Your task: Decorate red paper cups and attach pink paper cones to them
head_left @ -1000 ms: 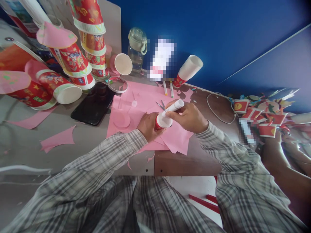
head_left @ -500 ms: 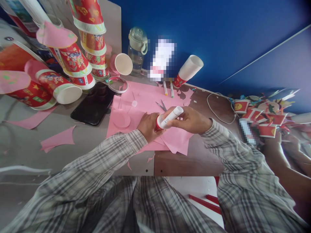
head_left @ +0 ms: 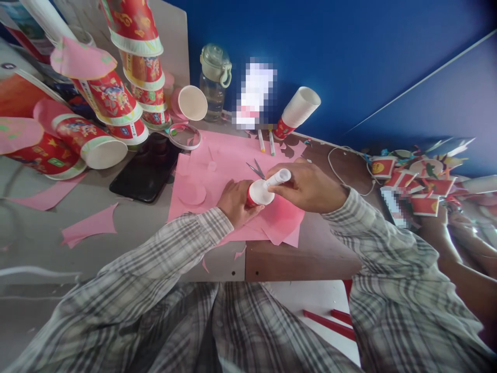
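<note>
My left hand (head_left: 235, 201) is closed around a small red paper cup (head_left: 258, 192) whose white bottom faces me. My right hand (head_left: 306, 185) grips a white glue stick (head_left: 278, 177) and presses its tip against the cup's bottom. Both hands hover just above a pink paper sheet (head_left: 223, 171) spread on the table. Small scissors (head_left: 256, 168) lie on the pink sheet just beyond the cup. A pink paper circle (head_left: 192, 192) rests on the sheet left of my left hand.
Stacked red printed cups (head_left: 116, 103) with pink lids crowd the far left, beside a black phone (head_left: 145, 171), a tape ring (head_left: 185, 135) and a water bottle (head_left: 214, 83). A cup stack (head_left: 297, 111) and two markers (head_left: 266, 141) lie behind. Another person's arm (head_left: 462, 259) and cut cups (head_left: 411, 181) are at right.
My right hand tilted the glue stick from lying across the cup to pointing its tip at the cup's bottom. The view shifted slightly; my left hand stayed on the cup.
</note>
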`<act>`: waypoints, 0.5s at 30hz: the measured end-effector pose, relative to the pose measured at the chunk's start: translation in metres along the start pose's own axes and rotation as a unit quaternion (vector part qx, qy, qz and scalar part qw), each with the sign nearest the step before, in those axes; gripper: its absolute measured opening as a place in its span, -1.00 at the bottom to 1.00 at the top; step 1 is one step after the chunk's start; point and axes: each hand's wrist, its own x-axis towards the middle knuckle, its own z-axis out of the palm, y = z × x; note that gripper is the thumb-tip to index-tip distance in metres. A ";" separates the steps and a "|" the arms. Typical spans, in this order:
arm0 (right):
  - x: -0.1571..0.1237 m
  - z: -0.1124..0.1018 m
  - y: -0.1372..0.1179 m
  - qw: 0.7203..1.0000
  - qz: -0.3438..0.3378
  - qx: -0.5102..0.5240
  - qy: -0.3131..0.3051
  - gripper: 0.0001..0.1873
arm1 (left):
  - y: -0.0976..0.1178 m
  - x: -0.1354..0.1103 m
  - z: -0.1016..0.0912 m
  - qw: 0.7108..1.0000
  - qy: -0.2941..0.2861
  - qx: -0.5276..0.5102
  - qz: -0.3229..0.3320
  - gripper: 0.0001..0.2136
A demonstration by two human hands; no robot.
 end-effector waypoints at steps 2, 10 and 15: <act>0.005 0.004 0.000 1.000 -0.006 0.021 0.004 -0.81 | 0.002 0.001 -0.002 1.000 0.004 -0.002 0.000 -0.57; 0.020 0.027 0.008 0.971 -0.015 0.236 -0.033 -0.64 | 0.000 0.001 -0.001 1.000 0.014 0.023 -0.015 -0.61; 0.010 0.007 0.010 0.963 -0.025 0.228 -0.143 -0.53 | -0.001 0.000 -0.001 1.000 -0.013 0.019 -0.001 -0.57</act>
